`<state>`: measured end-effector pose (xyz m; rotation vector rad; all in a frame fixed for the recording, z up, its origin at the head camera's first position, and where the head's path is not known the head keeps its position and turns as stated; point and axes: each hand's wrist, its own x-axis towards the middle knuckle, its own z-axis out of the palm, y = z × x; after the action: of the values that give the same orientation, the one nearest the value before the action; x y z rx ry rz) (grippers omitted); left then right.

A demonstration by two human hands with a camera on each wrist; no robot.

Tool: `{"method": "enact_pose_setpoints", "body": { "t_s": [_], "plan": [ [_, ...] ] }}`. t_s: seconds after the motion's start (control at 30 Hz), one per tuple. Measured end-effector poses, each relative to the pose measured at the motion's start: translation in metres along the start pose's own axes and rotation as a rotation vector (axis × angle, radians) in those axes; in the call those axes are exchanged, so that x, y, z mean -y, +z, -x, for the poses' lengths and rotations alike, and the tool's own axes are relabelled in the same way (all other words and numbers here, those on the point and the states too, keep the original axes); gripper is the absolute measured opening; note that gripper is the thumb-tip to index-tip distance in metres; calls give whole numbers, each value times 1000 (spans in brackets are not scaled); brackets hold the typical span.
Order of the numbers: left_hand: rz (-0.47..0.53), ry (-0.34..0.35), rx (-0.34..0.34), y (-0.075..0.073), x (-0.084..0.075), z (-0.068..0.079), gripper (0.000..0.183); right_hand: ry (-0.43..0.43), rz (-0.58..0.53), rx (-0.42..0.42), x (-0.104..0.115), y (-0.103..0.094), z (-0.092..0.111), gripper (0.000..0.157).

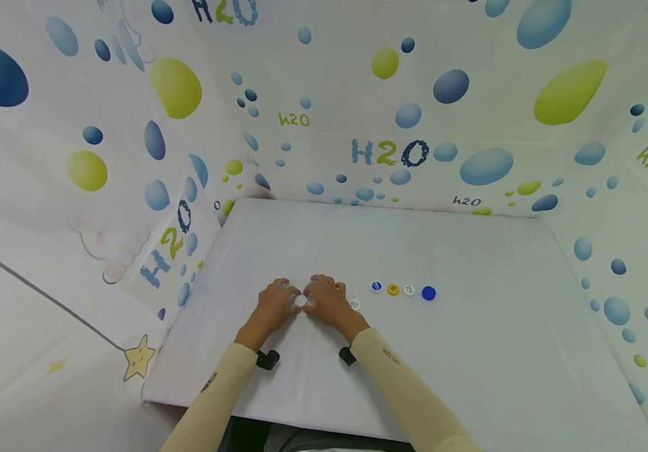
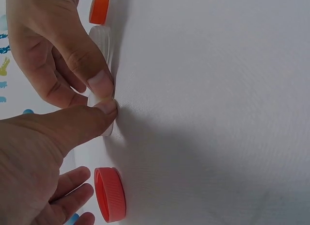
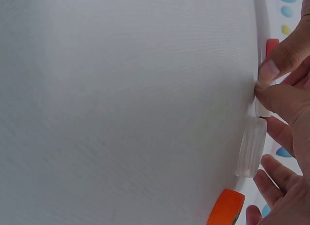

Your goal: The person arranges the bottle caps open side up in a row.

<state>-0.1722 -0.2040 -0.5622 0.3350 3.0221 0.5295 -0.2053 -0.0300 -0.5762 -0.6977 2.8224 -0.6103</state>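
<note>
A white bottle cap (image 1: 300, 301) lies flat on the white-covered table between both hands in the head view. My left hand (image 1: 274, 307) holds its left side and my right hand (image 1: 328, 301) its right side, thumbs at the near edge. In the left wrist view the two thumb tips meet in front of the cap (image 2: 107, 129), covering much of it. A red cap (image 2: 110, 195) stands close to the left fingers. Near the right hand are a clear ridged cap (image 3: 252, 147) and an orange cap (image 3: 226, 208).
Right of the hands lie a white cap with green marking (image 1: 354, 305), a blue-and-white cap (image 1: 376, 286), a yellow cap (image 1: 393, 289), a white printed cap (image 1: 409, 290) and a blue cap (image 1: 428, 293). A patterned curtain (image 1: 324, 157) stands behind the table.
</note>
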Motion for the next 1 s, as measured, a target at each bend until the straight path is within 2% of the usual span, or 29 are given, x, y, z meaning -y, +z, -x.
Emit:
{"method": "enact_pose_setpoints", "body": {
  "t_s": [0.8,1.0],
  "plan": [
    [56,-24,-6,3,4,1,37,-51,12,-12,-2,3,1,39],
    [45,-30,-23,-2,1,2,35,-59,-15,-55,-3,0,1,39]
  ]
}}
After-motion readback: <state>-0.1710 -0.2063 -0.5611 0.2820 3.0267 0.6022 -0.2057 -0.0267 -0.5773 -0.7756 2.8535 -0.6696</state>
